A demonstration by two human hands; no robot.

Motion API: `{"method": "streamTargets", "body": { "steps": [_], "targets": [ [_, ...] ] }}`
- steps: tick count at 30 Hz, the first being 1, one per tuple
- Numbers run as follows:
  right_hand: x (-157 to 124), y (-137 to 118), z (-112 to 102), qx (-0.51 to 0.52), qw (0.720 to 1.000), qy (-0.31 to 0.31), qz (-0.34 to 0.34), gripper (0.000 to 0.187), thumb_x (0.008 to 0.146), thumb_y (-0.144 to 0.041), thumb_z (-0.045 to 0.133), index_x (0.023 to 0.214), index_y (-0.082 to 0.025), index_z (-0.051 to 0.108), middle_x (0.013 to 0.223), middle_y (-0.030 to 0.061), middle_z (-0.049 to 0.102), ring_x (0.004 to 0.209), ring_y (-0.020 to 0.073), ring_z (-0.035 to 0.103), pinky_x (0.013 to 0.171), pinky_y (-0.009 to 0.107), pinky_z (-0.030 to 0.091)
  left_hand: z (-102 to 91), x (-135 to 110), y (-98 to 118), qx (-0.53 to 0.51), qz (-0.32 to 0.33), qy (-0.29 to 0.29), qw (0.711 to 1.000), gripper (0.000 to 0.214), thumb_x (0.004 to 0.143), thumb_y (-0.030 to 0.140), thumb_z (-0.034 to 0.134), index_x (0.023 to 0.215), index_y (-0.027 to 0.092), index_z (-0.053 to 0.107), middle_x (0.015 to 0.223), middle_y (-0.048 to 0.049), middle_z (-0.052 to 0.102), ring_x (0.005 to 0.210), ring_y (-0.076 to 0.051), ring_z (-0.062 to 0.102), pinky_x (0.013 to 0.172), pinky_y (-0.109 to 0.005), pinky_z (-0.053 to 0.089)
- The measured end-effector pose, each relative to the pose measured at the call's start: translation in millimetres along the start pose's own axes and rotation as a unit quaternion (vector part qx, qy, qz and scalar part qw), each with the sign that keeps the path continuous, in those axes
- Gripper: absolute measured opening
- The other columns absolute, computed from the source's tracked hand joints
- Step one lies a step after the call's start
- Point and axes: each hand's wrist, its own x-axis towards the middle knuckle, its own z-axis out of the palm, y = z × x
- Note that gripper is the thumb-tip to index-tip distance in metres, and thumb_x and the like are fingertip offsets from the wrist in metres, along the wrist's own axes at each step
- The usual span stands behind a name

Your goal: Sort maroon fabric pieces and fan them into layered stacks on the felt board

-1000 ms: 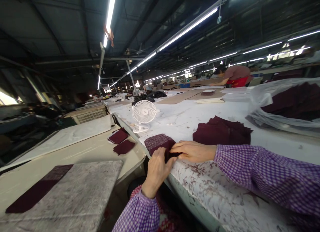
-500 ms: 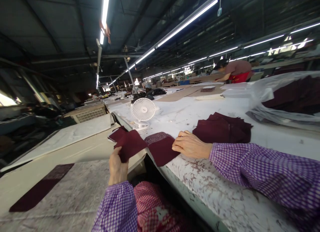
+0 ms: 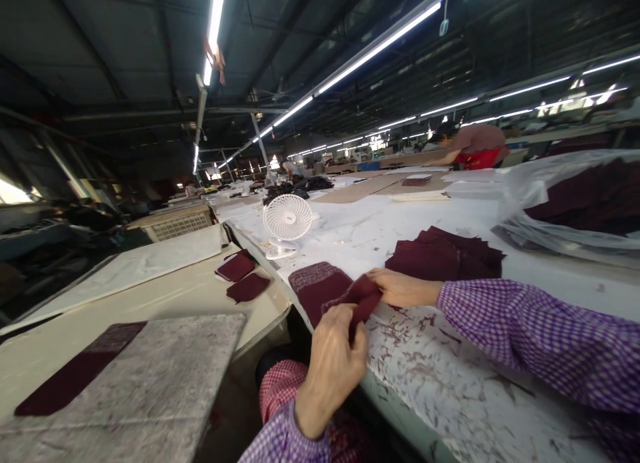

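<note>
My left hand (image 3: 336, 363) and my right hand (image 3: 404, 288) both pinch one small maroon fabric piece (image 3: 361, 298), lifted slightly off the white stained table (image 3: 450, 383). Just behind it lies a small stack of maroon pieces (image 3: 315, 284) at the table's edge. A larger fanned pile of maroon pieces (image 3: 445, 253) lies beyond my right hand. My sleeves are purple checked.
A small white fan (image 3: 287, 220) stands on the table. On the lower bench to the left lie two maroon pieces (image 3: 242, 276), a grey felt pad (image 3: 160, 376) and a long maroon strip (image 3: 75, 376). A plastic bag of maroon fabric (image 3: 580, 203) sits at right. A person bends far behind.
My left hand set a maroon piece down on the left bench and came back to the table. Both hands now grip a new piece from the stack.
</note>
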Motion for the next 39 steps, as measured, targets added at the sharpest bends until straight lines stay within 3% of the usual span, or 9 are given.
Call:
{"method": "streamTargets", "body": {
  "steps": [5, 7, 10, 13, 17, 20, 25, 29, 39],
  "targets": [
    [-13, -6, -15, 0.215, 0.953, 0.019, 0.214, 0.074, 0.090, -0.062, 0.011, 0.095, -0.011, 0.064, 0.076, 0.0097, 0.062, 0.068, 0.0190, 0.058, 0.063, 0.033, 0.048, 21.4, -19, 6, 0.075, 0.062, -0.028, 0.995, 0.016, 0.083, 0.015, 0.043, 0.092, 0.017, 0.057, 0.090, -0.0092, 0.062, 0.086, -0.024, 0.056, 0.079, -0.042, 0.048],
    [-21, -10, -19, 0.268, 0.933, -0.018, 0.240, 0.066, 0.089, -0.064, 0.025, 0.106, -0.011, 0.060, 0.083, 0.0096, 0.063, 0.068, 0.0176, 0.057, 0.058, 0.030, 0.048, 22.0, -25, 13, 0.071, 0.075, -0.039, 0.994, 0.018, 0.084, 0.015, 0.043, 0.095, 0.017, 0.056, 0.093, -0.0092, 0.062, 0.088, -0.024, 0.056, 0.081, -0.043, 0.048],
    [-31, -12, -18, 0.297, 0.930, -0.063, 0.206, 0.052, 0.076, -0.041, 0.065, 0.117, -0.013, 0.053, 0.091, 0.0059, 0.061, 0.074, 0.0150, 0.055, 0.064, 0.026, 0.045, 14.4, -28, 26, 0.013, 0.093, -0.072, 0.993, 0.011, 0.084, 0.022, 0.049, 0.090, 0.019, 0.058, 0.097, -0.0080, 0.063, 0.090, -0.023, 0.057, 0.082, -0.040, 0.047],
    [-39, -11, -17, 0.317, 0.930, -0.080, 0.170, 0.054, 0.071, -0.026, 0.068, 0.120, -0.013, 0.049, 0.082, 0.0008, 0.058, 0.069, 0.0118, 0.053, 0.063, 0.024, 0.041, 0.5, -21, 32, -0.065, 0.085, -0.063, 0.992, 0.020, 0.085, 0.033, 0.051, 0.073, 0.019, 0.057, 0.089, -0.0063, 0.065, 0.084, -0.020, 0.058, 0.077, -0.034, 0.047],
    [-45, -12, -29, 0.396, 0.903, -0.112, 0.119, 0.054, 0.071, -0.026, 0.070, 0.121, -0.015, 0.050, 0.082, -0.0006, 0.055, 0.070, 0.0103, 0.052, 0.066, 0.024, 0.040, -14.2, 2, 20, -0.052, 0.032, 0.055, 0.997, 0.028, 0.090, 0.037, 0.041, 0.081, 0.018, 0.060, 0.085, -0.0061, 0.064, 0.083, -0.020, 0.057, 0.078, -0.034, 0.044],
    [-46, -14, -35, 0.439, 0.884, -0.127, 0.096, 0.054, 0.070, -0.026, 0.071, 0.119, -0.017, 0.052, 0.082, -0.0016, 0.053, 0.070, 0.0092, 0.051, 0.068, 0.024, 0.041, -15.4, 19, 6, -0.058, -0.038, 0.035, 0.997, 0.037, 0.091, 0.043, 0.035, 0.084, 0.018, 0.062, 0.079, -0.0047, 0.065, 0.078, -0.019, 0.059, 0.074, -0.031, 0.045],
    [-38, -11, -21, 0.320, 0.931, -0.105, 0.137, 0.045, 0.070, -0.017, 0.066, 0.114, -0.013, 0.054, 0.081, -0.0005, 0.056, 0.068, 0.0102, 0.054, 0.065, 0.024, 0.042, -1.4, 38, -3, -0.137, -0.089, -0.062, 0.985, 0.051, 0.091, 0.049, 0.027, 0.081, 0.017, 0.065, 0.079, -0.0051, 0.068, 0.075, -0.018, 0.062, 0.068, -0.028, 0.046],
    [-33, -5, -11, 0.233, 0.964, -0.063, 0.110, 0.040, 0.073, -0.018, 0.064, 0.111, -0.012, 0.056, 0.080, 0.0012, 0.060, 0.070, 0.0122, 0.056, 0.066, 0.025, 0.044, 16.1, 46, -1, -0.082, -0.045, -0.143, 0.985, 0.024, 0.082, 0.037, 0.054, 0.094, 0.019, 0.062, 0.077, -0.0016, 0.066, 0.070, -0.016, 0.059, 0.063, -0.027, 0.043],
    [-47, 14, -28, 0.056, 0.993, -0.031, 0.095, 0.024, 0.077, -0.015, 0.056, 0.099, -0.012, 0.064, 0.083, 0.0056, 0.066, 0.072, 0.0146, 0.061, 0.068, 0.025, 0.046, 41.3, 36, -7, 0.067, 0.069, -0.125, 0.987, 0.023, 0.081, 0.010, 0.050, 0.094, 0.020, 0.066, 0.084, -0.0045, 0.059, 0.086, -0.019, 0.053, 0.077, -0.031, 0.043]
  ]
}}
